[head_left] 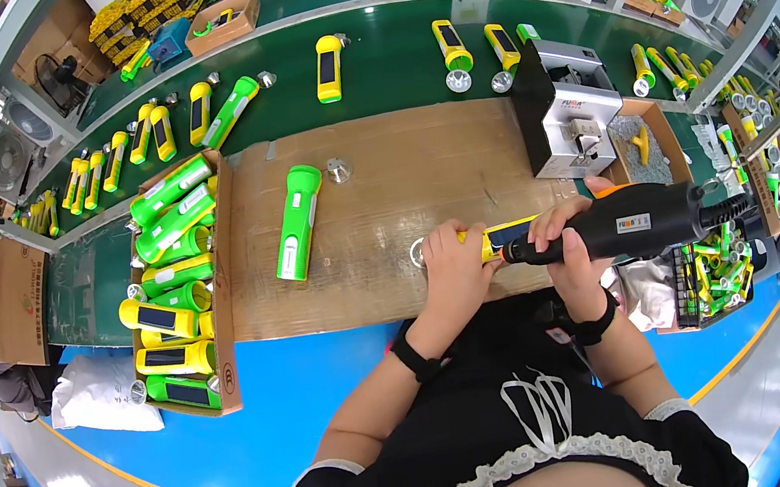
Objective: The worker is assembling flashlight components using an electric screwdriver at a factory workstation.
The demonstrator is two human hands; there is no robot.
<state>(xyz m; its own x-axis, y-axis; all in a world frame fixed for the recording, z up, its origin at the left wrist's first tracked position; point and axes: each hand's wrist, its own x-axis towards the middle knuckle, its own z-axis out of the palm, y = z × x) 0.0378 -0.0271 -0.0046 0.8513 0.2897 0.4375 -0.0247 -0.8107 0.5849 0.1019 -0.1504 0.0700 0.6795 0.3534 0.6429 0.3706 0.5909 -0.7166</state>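
Yellow plastic torch [495, 238] lies on brown cardboard sheet [386, 214], left hand [454, 269] clamped around it; right hand [567, 247] fingers wrapped around black electric screwdriver [639, 221].

Head-worn fisheye, downward, seemingly close overhead

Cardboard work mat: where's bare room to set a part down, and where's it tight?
The cardboard mat is bare between the green flashlight and the grey machine. A narrower strip lies free along its near edge, left of the left hand. It is crowded at the box of flashlights and around the right hand with the black screwdriver.
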